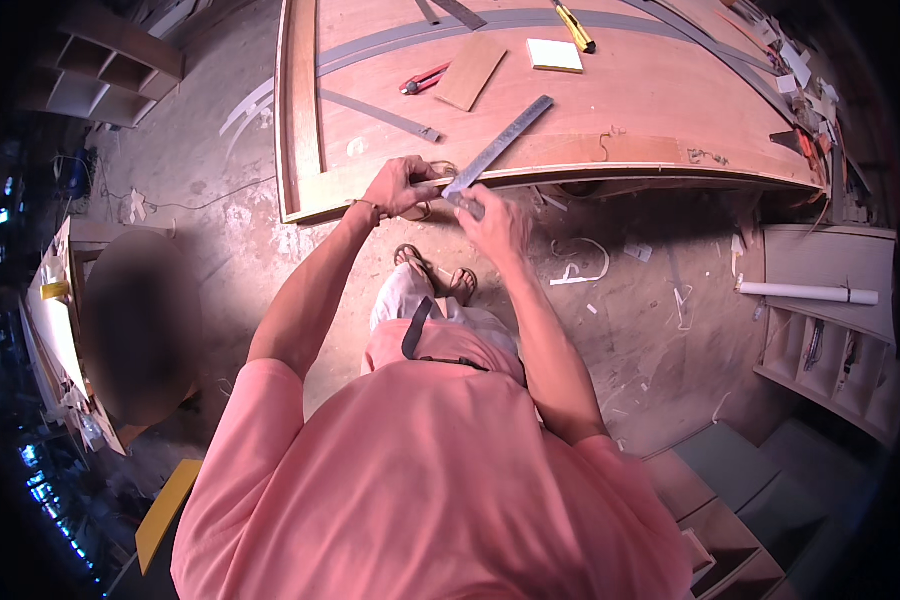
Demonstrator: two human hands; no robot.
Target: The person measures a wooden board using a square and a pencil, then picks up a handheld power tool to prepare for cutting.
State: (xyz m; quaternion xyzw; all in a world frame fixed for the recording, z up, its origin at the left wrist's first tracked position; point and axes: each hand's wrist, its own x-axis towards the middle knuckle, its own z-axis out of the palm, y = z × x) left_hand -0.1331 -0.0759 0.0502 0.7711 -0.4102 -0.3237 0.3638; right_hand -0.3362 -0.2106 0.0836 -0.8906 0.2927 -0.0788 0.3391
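Observation:
A large wooden panel (570, 125) lies across the workbench area ahead of me, with its near edge facing me. My left hand (402, 187) is closed at that edge, its fingertips pinched together; what they hold is hidden. A small thin curl of strip (446, 166) shows just beyond these fingers. In my right hand (497, 222), slightly blurred, is the near end of a long flat metal file (505, 143). The file slants up to the right over the panel edge, its near end close to my left fingertips.
On the panel lie a red utility knife (425, 79), a wood piece (472, 72), a white block (555, 55), a yellow cutter (576, 28) and grey strips (380, 115). Compartmented cabinets (835, 345) stand right, beside a white roll (808, 292). Scraps (573, 276) litter the floor.

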